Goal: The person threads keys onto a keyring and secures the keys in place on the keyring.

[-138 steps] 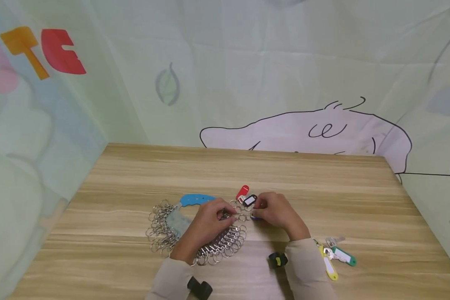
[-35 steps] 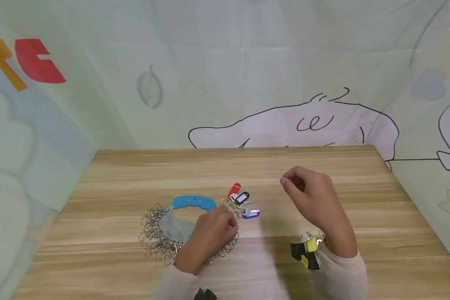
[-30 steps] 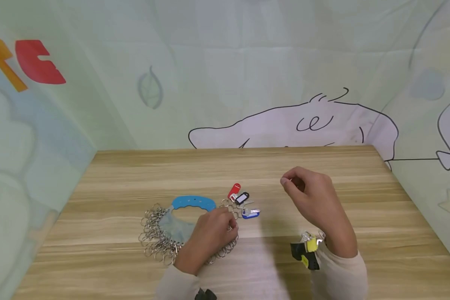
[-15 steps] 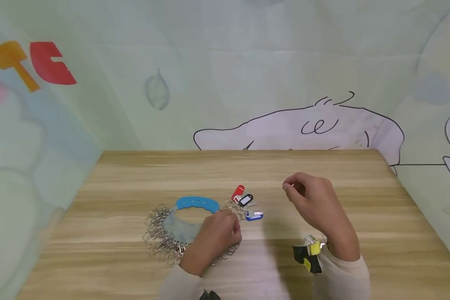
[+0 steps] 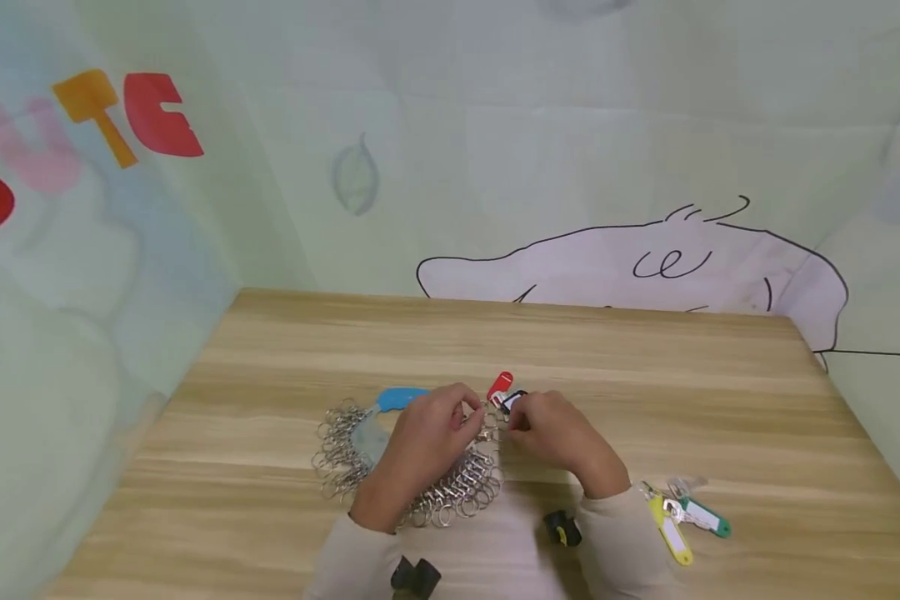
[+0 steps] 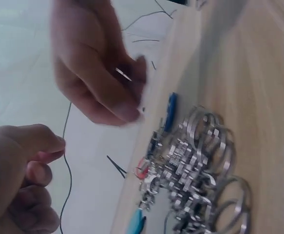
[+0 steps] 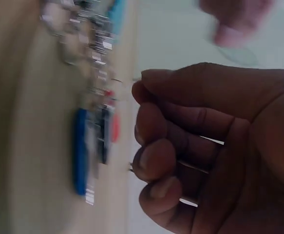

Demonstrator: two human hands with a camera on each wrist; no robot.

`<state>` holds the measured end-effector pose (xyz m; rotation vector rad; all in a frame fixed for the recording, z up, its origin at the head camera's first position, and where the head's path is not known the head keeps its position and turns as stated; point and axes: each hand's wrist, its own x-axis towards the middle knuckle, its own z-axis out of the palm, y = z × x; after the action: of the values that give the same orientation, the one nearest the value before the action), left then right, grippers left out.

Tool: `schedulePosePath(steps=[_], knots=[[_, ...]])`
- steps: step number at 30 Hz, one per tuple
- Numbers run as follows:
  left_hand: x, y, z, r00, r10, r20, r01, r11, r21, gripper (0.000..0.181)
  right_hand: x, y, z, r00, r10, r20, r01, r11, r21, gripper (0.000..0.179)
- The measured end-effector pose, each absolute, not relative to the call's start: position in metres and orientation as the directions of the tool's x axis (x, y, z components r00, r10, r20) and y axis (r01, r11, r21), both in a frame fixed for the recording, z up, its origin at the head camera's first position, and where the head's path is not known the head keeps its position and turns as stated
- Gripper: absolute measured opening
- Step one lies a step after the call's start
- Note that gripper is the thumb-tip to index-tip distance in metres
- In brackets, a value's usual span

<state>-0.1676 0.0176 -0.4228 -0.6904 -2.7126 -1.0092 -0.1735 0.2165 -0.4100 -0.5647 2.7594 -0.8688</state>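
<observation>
My left hand (image 5: 426, 442) hovers over a key-ring holder with a blue grip (image 5: 401, 398) and many metal clasps with split rings (image 5: 461, 493). Its thumb and index tip come together with nothing visible between them. To its right is my right hand (image 5: 558, 432), fingers loosely curled, near keys with a red tag (image 5: 501, 385) and a black-rimmed tag (image 5: 513, 402). In the right wrist view its thumb meets the index fingertip and I see nothing held. A blue-tagged key (image 7: 80, 151) lies on the table there, blurred; the right hand hides it in the head view.
Keys with a yellow tag (image 5: 675, 540) and a green tag (image 5: 707, 517) lie right of my right forearm. The wooden table (image 5: 330, 342) meets a printed cloth backdrop (image 5: 555, 167) at its far edge.
My right hand has come down and left from its raised place to beside the tags. The left hand has shifted up and turned slightly. Yellow and green tags, hidden half a second ago, show again.
</observation>
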Motion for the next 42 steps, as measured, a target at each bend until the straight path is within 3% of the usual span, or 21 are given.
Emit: schedulePosePath(steps=[6, 17, 24, 30, 35, 42], knots=[[-0.168, 0.024, -0.418, -0.872, 0.344, 0.347, 0.489, 0.629, 0.605, 0.004, -0.173, 0.209, -0.426, -0.916, -0.39, -0.092, -0.277, 0.782, -0.558, 0.017], [-0.169, 0.028, -0.422, -0.897, 0.398, 0.194, 0.426, 0.655, 0.625, 0.003, -0.169, 0.203, -0.435, -0.913, -0.356, -0.201, -0.223, 0.845, -0.486, 0.028], [-0.172, 0.026, -0.431, -0.837, 0.545, -0.055, 0.387, 0.66, 0.643, 0.007, -0.175, 0.21, -0.436, -0.903, -0.402, -0.152, -0.212, 0.725, -0.655, 0.024], [-0.172, 0.024, -0.438, -0.845, 0.526, -0.091, 0.361, 0.689, 0.628, 0.028, -0.179, 0.205, -0.435, -0.926, -0.342, -0.159, -0.115, 0.657, -0.745, 0.01], [-0.171, 0.022, -0.442, -0.851, 0.52, -0.076, 0.362, 0.686, 0.631, 0.024, -0.18, 0.201, -0.434, -0.926, -0.307, -0.221, -0.006, 0.596, -0.803, 0.01], [-0.175, 0.017, -0.443, -0.846, 0.531, -0.054, 0.364, 0.648, 0.669, 0.024, -0.18, 0.203, -0.428, -0.911, -0.331, -0.247, 0.103, 0.397, -0.912, 0.011]])
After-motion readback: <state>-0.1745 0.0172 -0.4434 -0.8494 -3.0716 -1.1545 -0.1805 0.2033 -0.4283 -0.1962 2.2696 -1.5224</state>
